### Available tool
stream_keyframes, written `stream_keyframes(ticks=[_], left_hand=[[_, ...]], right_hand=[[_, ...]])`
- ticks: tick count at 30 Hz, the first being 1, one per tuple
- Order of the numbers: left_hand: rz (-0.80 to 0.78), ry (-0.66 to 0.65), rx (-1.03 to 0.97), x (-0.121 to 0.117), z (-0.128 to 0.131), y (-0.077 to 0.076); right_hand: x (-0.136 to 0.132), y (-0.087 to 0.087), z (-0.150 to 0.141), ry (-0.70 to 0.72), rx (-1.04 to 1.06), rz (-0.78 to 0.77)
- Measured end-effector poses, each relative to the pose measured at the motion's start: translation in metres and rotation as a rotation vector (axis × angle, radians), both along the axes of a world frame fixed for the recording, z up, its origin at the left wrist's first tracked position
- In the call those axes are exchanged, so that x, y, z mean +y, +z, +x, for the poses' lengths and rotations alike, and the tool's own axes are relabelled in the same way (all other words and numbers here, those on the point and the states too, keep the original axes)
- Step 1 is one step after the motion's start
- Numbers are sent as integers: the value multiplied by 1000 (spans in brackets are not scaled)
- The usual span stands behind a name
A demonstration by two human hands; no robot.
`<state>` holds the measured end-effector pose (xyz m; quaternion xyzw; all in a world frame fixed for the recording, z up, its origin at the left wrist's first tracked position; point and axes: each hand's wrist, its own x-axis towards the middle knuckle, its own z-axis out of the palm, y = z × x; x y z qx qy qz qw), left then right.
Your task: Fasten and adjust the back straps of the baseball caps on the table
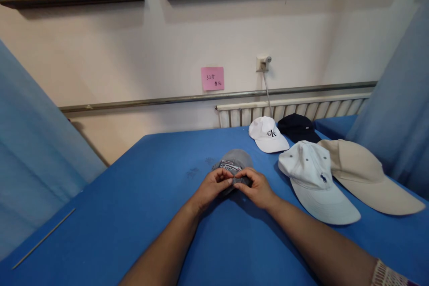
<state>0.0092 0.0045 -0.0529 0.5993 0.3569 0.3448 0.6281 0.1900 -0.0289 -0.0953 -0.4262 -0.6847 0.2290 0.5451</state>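
Observation:
A grey baseball cap [238, 156] with white lettering on its front lies on the blue table in front of me. My left hand [216, 184] pinches the cap's near edge, where the brim seems to be, between thumb and fingers. From the other side my right hand [254, 185] grips the same edge, its fingertips almost meeting those of the left. The fingers cover much of the brim, so its full shape is hidden.
To the right lie a white cap [264, 132] with black letters, a black cap [296, 126], a pale cap [306, 165] with a small dark emblem and a beige cap [358, 161]. A thin stick [43, 239] rests at the left edge. Blue curtains [36, 143] hang at both sides.

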Motion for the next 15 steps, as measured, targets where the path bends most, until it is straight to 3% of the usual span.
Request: stream_keyframes(ticks=[15], left_hand=[[39, 74, 39, 2, 0, -1]], right_hand=[[3, 2, 4, -18, -65, 25]])
